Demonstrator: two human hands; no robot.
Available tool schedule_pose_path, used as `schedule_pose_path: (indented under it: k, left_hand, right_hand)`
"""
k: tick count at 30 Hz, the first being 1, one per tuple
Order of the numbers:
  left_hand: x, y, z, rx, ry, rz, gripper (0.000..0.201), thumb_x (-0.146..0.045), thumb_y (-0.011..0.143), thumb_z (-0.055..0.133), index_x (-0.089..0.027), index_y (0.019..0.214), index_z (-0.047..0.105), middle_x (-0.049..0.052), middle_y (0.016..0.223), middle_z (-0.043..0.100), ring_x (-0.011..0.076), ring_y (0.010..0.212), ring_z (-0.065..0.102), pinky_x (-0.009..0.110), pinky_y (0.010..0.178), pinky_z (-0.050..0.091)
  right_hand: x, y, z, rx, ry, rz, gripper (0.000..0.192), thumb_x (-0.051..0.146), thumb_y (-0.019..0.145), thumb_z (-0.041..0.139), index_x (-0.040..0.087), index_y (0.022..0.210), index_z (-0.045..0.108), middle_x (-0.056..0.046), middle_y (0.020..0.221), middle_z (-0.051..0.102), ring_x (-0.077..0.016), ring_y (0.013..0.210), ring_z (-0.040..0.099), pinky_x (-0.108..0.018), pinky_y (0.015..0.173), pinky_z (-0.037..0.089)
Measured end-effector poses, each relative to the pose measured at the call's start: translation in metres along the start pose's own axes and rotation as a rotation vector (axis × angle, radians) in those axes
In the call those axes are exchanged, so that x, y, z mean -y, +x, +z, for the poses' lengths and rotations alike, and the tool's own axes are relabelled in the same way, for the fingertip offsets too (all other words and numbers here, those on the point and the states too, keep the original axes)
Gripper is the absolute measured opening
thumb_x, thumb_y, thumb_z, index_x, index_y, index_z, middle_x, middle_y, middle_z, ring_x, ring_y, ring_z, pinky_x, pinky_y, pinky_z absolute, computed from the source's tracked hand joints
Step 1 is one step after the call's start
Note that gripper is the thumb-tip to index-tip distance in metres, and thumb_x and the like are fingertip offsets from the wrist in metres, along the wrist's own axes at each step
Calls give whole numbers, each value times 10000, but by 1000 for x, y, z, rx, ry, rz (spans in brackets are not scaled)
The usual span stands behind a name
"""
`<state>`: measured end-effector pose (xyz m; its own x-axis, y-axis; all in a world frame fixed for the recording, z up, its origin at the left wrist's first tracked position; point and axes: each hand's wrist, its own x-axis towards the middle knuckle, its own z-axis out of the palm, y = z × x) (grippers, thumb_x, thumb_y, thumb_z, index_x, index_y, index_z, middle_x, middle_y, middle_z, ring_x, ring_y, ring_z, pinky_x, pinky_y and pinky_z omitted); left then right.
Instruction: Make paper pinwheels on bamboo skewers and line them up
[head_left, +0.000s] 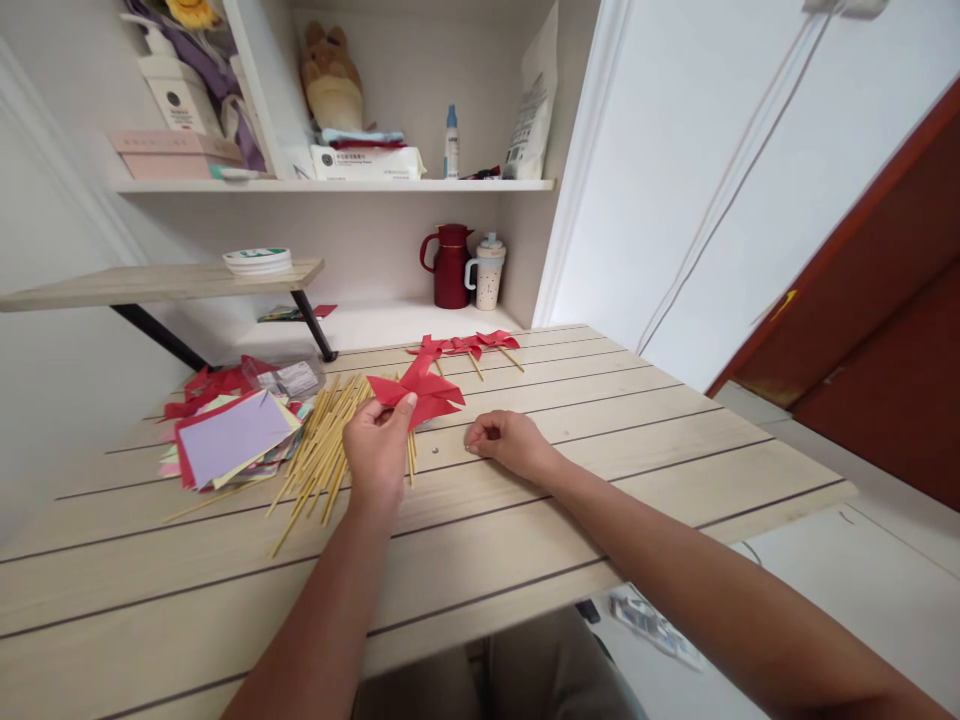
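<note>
My left hand [375, 448] pinches a red paper pinwheel head [429, 392] between thumb and fingers, its cut points spread out above the table. To the right, my right hand [510, 443] rests low over the tabletop, thumb and fingertips pressed together. A tiny bright bit shows at those fingertips, too small to name. Between the hands a small shiny piece [435, 450] lies on the wood. Thin wooden sticks [319, 455] are heaped beside and under my left hand. Beyond it, finished red pinwheels on sticks [499, 341] lie in a row at the back.
Left of the sticks sits a pile of coloured paper sheets [238, 440], with red paper pieces [206, 390] and a clear plastic pack [292, 380] behind. A raised wooden stand [165, 282] is at back left. A red jug [451, 268] and a cup [490, 275] stand below the shelf.
</note>
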<state>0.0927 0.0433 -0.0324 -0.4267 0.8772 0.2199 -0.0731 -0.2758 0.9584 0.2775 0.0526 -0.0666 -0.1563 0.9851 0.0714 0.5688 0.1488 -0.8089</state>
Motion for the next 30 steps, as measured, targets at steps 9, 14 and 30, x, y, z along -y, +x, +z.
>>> schedule_pose_path:
  k: [9,14,30]
  left_hand:
    - [1,1,-2,19,-17,-21,285,-321,674,774,-151,903,757,47,827,751,189,771,678,321,742,533]
    - [8,3,-4,52,23,32,320,-367,686,780,-165,933,762,59,880,749,193,800,679,332,773,536]
    - [2,-7,1,197,309,348,188,-368,769,723,-220,873,775,54,943,729,225,931,653,347,908,458]
  right_hand:
    - [13,-3,-9,-62,252,-55,78,268,747,647,204,712,676,-5,709,656,-146,651,526,-273,638,410]
    - [33,-13,-25,-211,454,-201,89,300,767,696,213,761,677,-15,789,651,-175,767,571,-309,749,444]
    - [47,-21,-21,-186,442,-366,66,291,786,742,245,747,714,-41,1210,611,-235,1284,497,-378,1092,343]
